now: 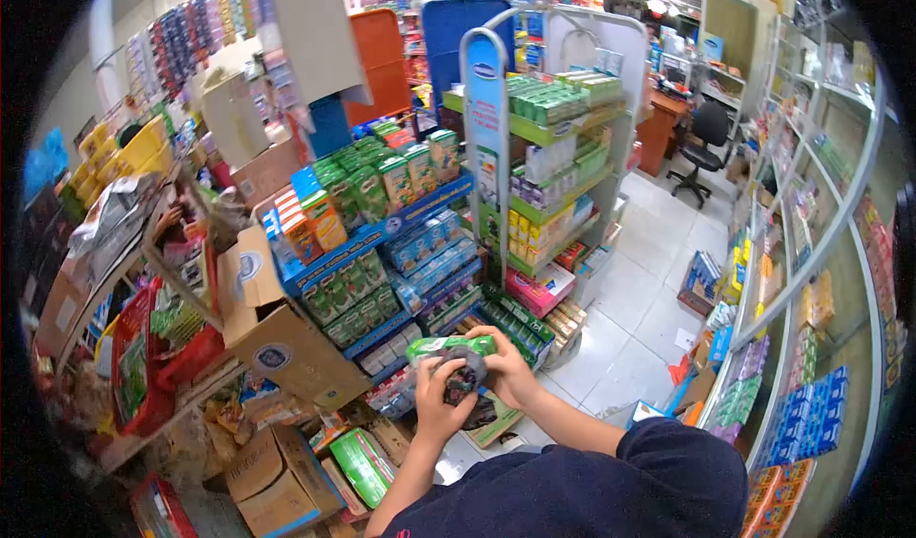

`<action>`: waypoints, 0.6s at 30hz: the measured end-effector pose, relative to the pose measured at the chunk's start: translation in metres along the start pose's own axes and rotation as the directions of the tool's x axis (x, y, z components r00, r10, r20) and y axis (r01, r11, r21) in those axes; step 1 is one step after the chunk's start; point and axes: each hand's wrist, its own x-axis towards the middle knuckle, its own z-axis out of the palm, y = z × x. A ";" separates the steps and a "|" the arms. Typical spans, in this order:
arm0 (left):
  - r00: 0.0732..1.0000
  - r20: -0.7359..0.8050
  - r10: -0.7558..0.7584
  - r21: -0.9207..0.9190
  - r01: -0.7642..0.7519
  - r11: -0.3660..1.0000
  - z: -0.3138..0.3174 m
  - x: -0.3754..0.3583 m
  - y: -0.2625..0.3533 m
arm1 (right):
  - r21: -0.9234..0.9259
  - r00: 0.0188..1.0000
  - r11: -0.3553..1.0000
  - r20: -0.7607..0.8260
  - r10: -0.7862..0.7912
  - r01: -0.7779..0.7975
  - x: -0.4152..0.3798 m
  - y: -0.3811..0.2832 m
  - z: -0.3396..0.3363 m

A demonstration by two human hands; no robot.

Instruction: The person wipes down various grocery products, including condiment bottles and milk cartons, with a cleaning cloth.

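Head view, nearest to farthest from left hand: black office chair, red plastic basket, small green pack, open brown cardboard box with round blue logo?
From the left hand:
1. Small green pack, held at the hands
2. Open brown cardboard box, left
3. Red plastic basket, farther left
4. Black office chair, far right background

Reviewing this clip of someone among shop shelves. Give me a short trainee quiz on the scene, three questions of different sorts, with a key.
1. Multiple choice: The left hand grips a dark item. What colour is the pack in the right hand?
A) Orange
B) Green
C) Purple

2. True or false: The office chair lies tipped over on its side.

3. Fill in: The tiled floor is ____ in colour.

Key: 1. B; 2. False, it stands upright; 3. white.
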 end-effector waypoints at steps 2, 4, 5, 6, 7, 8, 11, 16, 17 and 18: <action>0.996 0.053 -0.070 -0.061 0.073 0.995 -0.002 -0.008 0.003 | 0.138 1.000 0.990 -0.002 -0.021 0.021 -0.005 0.000 0.010; 0.992 0.123 -0.009 -0.102 0.022 0.995 -0.002 -0.013 0.007 | 0.047 0.998 0.997 -0.019 -0.067 0.068 -0.010 0.004 0.010; 0.984 0.174 0.042 -0.148 -0.016 0.989 0.000 -0.017 0.010 | 0.011 0.998 0.998 -0.022 -0.060 0.060 -0.011 0.009 0.006; 0.983 0.152 0.107 -0.123 -0.089 0.988 0.004 -0.021 0.011 | 0.018 0.998 0.998 -0.020 -0.057 0.058 -0.013 0.012 0.006; 0.979 0.165 0.120 -0.142 -0.097 0.985 0.004 -0.023 0.015 | 0.028 0.998 0.998 -0.034 -0.060 0.061 -0.019 0.013 0.010; 0.993 0.115 0.042 -0.112 -0.029 0.993 0.002 -0.026 0.021 | -0.038 0.995 0.998 -0.079 -0.062 0.059 -0.025 0.011 0.015; 0.994 -0.007 -0.113 0.009 0.113 0.994 -0.007 -0.035 0.020 | 0.052 0.982 0.989 -0.134 -0.132 0.140 -0.035 0.023 0.016; 0.973 -0.131 -0.188 -0.053 0.182 0.982 -0.008 -0.041 0.006 | 0.059 0.970 0.973 -0.113 -0.217 0.224 -0.051 0.031 0.020; 0.989 -0.121 -0.089 0.018 0.092 0.996 -0.006 -0.044 0.012 | 0.082 0.968 0.970 -0.127 -0.216 0.227 -0.052 0.035 0.019; 0.995 -0.090 -0.050 -0.012 0.049 0.999 -0.004 -0.049 0.019 | 0.053 0.967 0.974 -0.143 -0.210 0.220 -0.055 0.037 0.021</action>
